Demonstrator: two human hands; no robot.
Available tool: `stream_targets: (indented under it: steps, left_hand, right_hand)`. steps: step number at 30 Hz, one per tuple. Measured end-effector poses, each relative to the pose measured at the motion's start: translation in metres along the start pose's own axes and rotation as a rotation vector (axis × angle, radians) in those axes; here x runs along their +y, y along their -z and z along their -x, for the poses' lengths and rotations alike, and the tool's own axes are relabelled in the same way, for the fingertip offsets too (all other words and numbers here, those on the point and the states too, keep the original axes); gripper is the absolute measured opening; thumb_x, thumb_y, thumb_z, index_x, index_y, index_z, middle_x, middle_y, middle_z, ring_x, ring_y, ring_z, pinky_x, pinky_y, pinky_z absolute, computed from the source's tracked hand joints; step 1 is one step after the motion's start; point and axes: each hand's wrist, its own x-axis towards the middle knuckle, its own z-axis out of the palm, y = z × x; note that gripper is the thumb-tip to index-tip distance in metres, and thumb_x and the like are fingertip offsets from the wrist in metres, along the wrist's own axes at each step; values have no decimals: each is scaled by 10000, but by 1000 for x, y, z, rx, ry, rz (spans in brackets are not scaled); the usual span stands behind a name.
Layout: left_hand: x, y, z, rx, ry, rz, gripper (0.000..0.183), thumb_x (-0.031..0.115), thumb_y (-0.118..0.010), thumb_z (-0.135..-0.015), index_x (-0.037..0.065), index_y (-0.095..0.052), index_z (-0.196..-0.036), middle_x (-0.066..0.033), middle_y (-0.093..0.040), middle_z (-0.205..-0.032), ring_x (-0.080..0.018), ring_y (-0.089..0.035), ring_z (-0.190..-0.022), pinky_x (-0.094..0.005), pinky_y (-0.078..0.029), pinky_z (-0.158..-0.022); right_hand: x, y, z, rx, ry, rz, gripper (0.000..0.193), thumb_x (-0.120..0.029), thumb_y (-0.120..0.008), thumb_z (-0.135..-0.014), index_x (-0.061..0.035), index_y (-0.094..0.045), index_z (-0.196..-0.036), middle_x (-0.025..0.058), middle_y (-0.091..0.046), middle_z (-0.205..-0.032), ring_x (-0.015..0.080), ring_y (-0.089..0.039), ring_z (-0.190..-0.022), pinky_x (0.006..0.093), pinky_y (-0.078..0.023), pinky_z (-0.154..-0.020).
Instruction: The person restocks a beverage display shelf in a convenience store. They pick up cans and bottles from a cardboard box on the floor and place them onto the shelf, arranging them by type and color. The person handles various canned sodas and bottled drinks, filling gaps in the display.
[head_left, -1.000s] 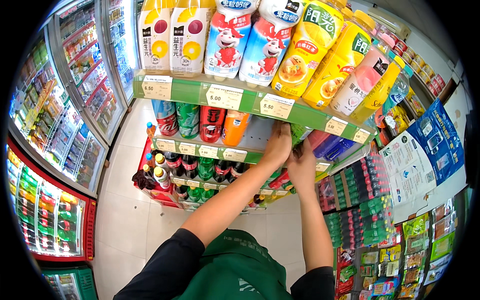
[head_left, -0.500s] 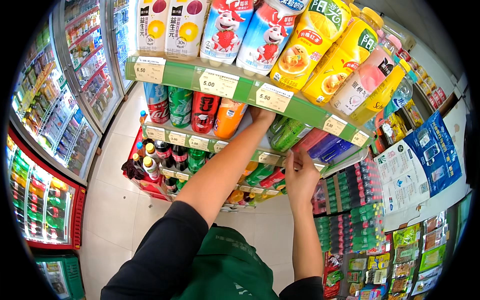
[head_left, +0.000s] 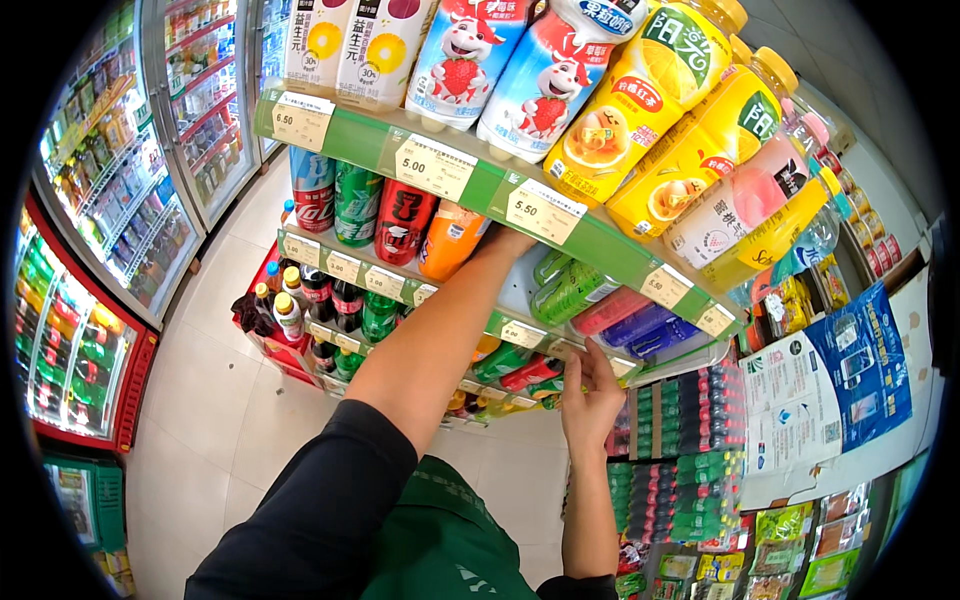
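Note:
My left arm, in a black sleeve, stretches up to the second shelf. My left hand (head_left: pixel 512 240) goes in behind the green price rail (head_left: pixel 480 190), next to an orange soda bottle (head_left: pixel 450 240) and green bottles lying on their sides (head_left: pixel 562 290); its fingers are hidden. My right hand (head_left: pixel 590 395) is lower, fingers apart, its fingertips touching the front edge of the second shelf (head_left: pixel 560 350) below a pink bottle (head_left: pixel 610 310). It holds nothing. Big yellow juice bottles (head_left: pixel 650 90) and strawberry milk bottles (head_left: pixel 540 70) stand on the top shelf.
Glass-door drink fridges (head_left: pixel 120 170) line the left, with a red cooler (head_left: pixel 70 340) nearer me. A red crate of bottles (head_left: pixel 290 320) sits on the tiled floor (head_left: pixel 210 400). Racks of small green packs (head_left: pixel 690 430) and a blue poster (head_left: pixel 865 360) fill the right.
My left hand has pushed further up and in behind the price rail. My right hand has parted from it and dropped to the shelf's front edge. The shelves have come closer.

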Motion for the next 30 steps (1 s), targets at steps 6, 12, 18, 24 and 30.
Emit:
stream_targets:
  steps: [6,12,18,24,30]
  left_hand:
    - [4,-18,5,106,-38,-71,463,359,-575,-1000,2,-669,-1279,-252,-646,-1352,-443,-581,-1265,-524,-455,-1055]
    - [1,-14,7,112,-43,-114,463,360,-578,-996,6,-670,-1280,-252,-647,-1347,-438,-583,-1263,-519,-459,-1050]
    - [0,-3,8,131,-62,-177,464,361,-581,-992,10,-672,-1281,-252,-649,-1341,-433,-585,-1262,-515,-464,-1044]
    - [-1,-10,45,232,-205,-429,465,362,-584,-988,14,-673,-1283,-252,-650,-1336,-429,-587,-1261,-511,-469,-1038]
    - [10,-13,54,130,-189,-349,465,374,-682,-962,102,-670,-1338,-214,-628,-1402,-329,-583,-1320,-469,-463,-1097]
  right_hand:
    - [2,1,-8,19,134,25,359,-43,-699,-979,95,-655,-1307,192,-772,-1030,208,-766,-900,342,-614,-835]
    - [0,-5,-22,60,265,72,342,-44,-726,-949,66,-689,-1270,203,-762,-1015,242,-768,-848,347,-613,-788]
    - [15,4,-15,22,243,78,334,-44,-725,-949,58,-695,-1266,201,-768,-1014,247,-770,-854,351,-610,-786]
    - [31,10,-9,12,254,110,315,-39,-720,-953,54,-702,-1253,196,-771,-1002,240,-770,-850,354,-609,-787]
    - [23,24,3,-45,163,103,324,-46,-721,-974,79,-692,-1272,178,-786,-1049,185,-763,-917,307,-600,-846]
